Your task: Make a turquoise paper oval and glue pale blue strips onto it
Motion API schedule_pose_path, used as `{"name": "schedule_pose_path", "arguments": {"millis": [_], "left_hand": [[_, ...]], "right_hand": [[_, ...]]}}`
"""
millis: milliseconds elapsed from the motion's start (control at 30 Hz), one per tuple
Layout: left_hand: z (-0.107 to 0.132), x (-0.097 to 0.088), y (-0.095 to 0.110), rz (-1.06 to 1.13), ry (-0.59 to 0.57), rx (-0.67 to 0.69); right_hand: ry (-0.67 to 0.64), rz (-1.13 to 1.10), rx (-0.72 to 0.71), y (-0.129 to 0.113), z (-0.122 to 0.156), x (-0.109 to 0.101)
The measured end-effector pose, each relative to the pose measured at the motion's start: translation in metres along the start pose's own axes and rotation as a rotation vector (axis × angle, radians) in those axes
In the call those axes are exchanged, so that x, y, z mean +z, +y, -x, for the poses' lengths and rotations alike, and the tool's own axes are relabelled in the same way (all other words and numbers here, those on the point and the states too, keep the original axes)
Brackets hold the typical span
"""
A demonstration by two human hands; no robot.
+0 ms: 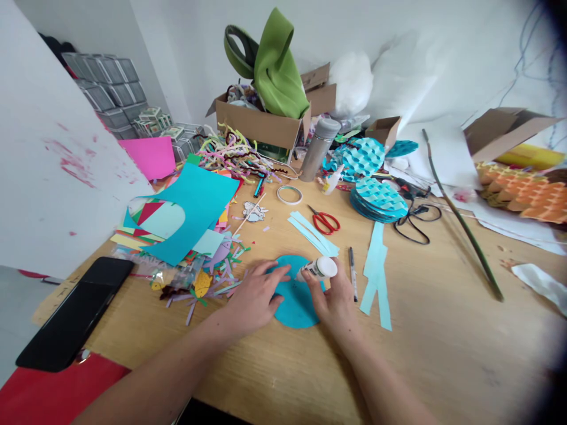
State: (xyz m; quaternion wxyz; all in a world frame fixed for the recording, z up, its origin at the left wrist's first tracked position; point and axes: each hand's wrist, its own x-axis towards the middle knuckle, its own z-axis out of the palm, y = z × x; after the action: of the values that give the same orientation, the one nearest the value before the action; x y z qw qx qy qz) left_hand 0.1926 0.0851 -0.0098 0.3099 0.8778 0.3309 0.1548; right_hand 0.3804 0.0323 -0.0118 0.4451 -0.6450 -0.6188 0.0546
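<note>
A blue paper circle (296, 310) lies flat on the wooden table in front of me. My right hand (334, 295) grips a white glue stick (319, 268), tilted over the circle's upper right part; its lower end is hidden by the fingers. Resting on the circle's left edge is my left hand (259, 289), fingers spread and holding nothing. Just right of the right hand lies a pen (352, 274). Pale blue paper strips (313, 233) lie beyond the circle, and more strips (376, 277) are to the right.
Red-handled scissors (325, 223) and a tape roll (289, 195) lie beyond the strips. Stacked wavy blue paper discs (381, 200) sit farther right, near a grey flask (319, 150). Cut blue card (199, 200) tops a paper pile at left. A phone (75, 313) lies on the left edge.
</note>
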Motion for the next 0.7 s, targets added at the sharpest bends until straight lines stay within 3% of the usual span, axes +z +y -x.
{"name": "schedule_pose_path", "arguments": {"millis": [700], "left_hand": [[0.0001,0.0,0.0003,-0.014,-0.012,-0.009]], "right_hand": [[0.024,0.014,0.0,0.002,0.0011,0.0017]]}}
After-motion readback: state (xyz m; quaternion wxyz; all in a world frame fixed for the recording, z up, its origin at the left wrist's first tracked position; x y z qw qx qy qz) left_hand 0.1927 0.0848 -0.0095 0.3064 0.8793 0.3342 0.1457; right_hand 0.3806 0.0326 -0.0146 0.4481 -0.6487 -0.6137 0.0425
